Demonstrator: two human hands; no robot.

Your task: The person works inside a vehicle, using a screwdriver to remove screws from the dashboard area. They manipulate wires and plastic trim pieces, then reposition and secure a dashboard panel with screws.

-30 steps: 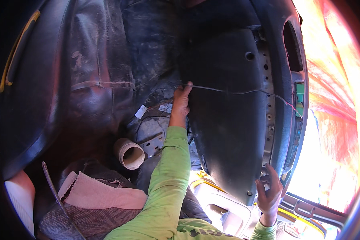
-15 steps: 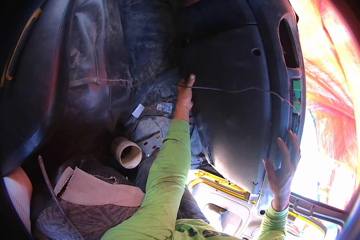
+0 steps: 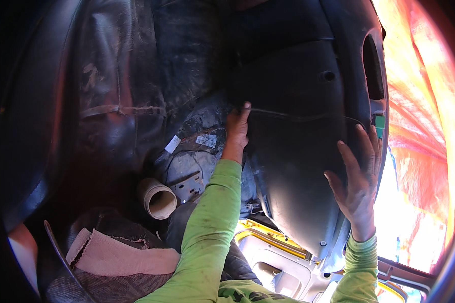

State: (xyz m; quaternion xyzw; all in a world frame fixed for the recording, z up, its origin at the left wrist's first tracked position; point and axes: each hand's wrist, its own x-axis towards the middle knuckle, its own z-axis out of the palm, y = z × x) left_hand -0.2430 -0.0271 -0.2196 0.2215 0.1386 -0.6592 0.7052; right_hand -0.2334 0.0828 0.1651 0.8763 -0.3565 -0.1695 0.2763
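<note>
My left hand (image 3: 236, 127) is closed, thumb up, at the inner edge of a large black trim panel (image 3: 293, 141). A thin dark wire (image 3: 298, 119) runs from this hand across the panel's face toward its outer edge. The curled fingers are partly lost in shadow, so whether they also grip the panel edge is unclear. Beside the outer edge, my right hand (image 3: 359, 184) is open with fingers spread, its fingertips close to the wire's far end. Just above those fingertips a green piece (image 3: 379, 126) sits in the panel's side.
A cream cylindrical tube (image 3: 161, 201) and a perforated metal bracket (image 3: 188, 187) lie left of my left forearm. Lower left is a torn pinkish fabric piece (image 3: 131, 257). Dark seat covering (image 3: 121, 76) fills the upper left. Orange sheeting (image 3: 419, 136) hangs at right, above a yellow-edged door (image 3: 273, 237).
My right hand has moved up along the panel's outer edge toward the wire and the green piece. The left hand keeps its hold. The view has shifted slightly.
</note>
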